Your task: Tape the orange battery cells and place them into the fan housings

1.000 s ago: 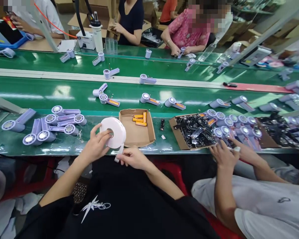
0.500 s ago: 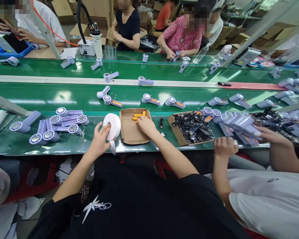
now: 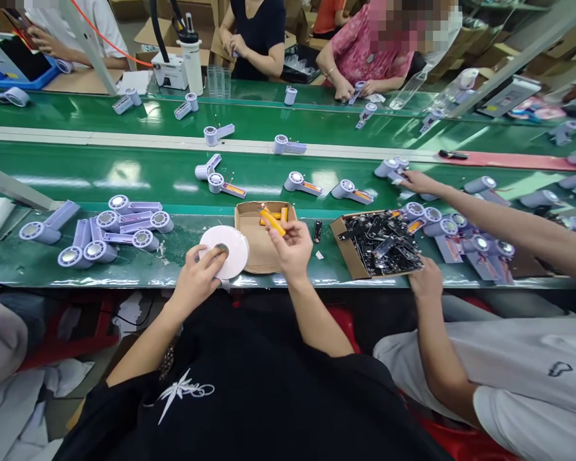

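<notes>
My left hand (image 3: 202,272) grips a large white roll of tape (image 3: 235,253), its fingers pushed into the core. Just right of it, my right hand (image 3: 292,250) pinches an orange cylindrical battery (image 3: 272,221) between thumb and fingers, tilted above a shallow cardboard tray (image 3: 255,256). A few more orange batteries (image 3: 284,214) lie at the tray's far end. Right of the tray, a small black circuit board (image 3: 317,231) rests on the green bench.
Several lavender handheld fan bodies (image 3: 96,250) are heaped at the left. A cardboard box (image 3: 348,256) of black circuit boards stands at the right. A co-worker's hand (image 3: 425,184) reaches toward fan bodies on the green conveyor (image 3: 163,182). More people sit across it.
My right hand has lifted a battery out of the tray. The tape roll has turned flatter toward me and moved right. The co-worker at right has put down fan bodies and reached forward.
</notes>
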Demonstrator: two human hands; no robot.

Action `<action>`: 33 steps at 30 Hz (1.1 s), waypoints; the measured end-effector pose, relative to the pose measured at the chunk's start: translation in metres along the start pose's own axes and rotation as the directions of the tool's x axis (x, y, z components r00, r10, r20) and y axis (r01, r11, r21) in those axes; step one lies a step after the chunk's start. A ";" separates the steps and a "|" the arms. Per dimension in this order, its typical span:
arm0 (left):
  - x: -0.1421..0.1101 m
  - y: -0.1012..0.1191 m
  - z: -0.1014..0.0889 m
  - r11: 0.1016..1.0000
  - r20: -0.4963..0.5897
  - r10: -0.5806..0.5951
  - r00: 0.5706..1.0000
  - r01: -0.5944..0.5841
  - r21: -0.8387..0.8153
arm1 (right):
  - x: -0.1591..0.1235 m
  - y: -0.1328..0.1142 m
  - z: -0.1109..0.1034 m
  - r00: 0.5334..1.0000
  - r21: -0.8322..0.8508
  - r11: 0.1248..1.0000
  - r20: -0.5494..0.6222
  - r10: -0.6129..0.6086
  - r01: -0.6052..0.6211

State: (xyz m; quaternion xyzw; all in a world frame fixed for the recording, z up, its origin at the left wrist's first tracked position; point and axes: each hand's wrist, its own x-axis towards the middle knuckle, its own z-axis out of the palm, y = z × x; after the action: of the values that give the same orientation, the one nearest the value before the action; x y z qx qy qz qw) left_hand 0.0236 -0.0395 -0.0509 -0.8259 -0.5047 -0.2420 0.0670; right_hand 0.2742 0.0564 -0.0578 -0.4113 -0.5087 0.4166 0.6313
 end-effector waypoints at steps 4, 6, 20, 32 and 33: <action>0.000 0.000 0.000 0.998 -0.023 0.044 0.999 -0.043 0.047 | -0.047 0.008 0.014 0.986 0.011 0.987 0.036 0.160 -0.161; 0.001 -0.003 -0.002 0.996 -0.029 0.077 0.997 -0.075 0.058 | -0.051 0.010 0.010 0.957 0.036 0.961 0.109 0.268 -0.274; 0.001 0.036 0.010 0.987 -0.094 -0.091 0.991 0.102 0.120 | -0.021 0.011 0.014 0.865 0.312 0.807 0.139 0.483 -0.501; -0.010 0.024 -0.003 0.994 -0.157 -0.113 0.981 0.111 -0.022 | -0.057 -0.013 0.006 0.721 0.244 0.725 0.510 0.469 -0.645; -0.008 0.025 -0.004 0.992 -0.180 -0.121 0.976 0.116 -0.039 | -0.070 -0.011 0.011 0.706 0.219 0.728 0.531 0.470 -0.650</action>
State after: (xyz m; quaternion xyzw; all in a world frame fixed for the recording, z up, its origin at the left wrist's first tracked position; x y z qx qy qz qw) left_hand 0.0412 -0.0594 -0.0482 -0.7695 -0.5415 -0.3274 0.0867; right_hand 0.2551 -0.0120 -0.0671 -0.3090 -0.3905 0.7657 0.4071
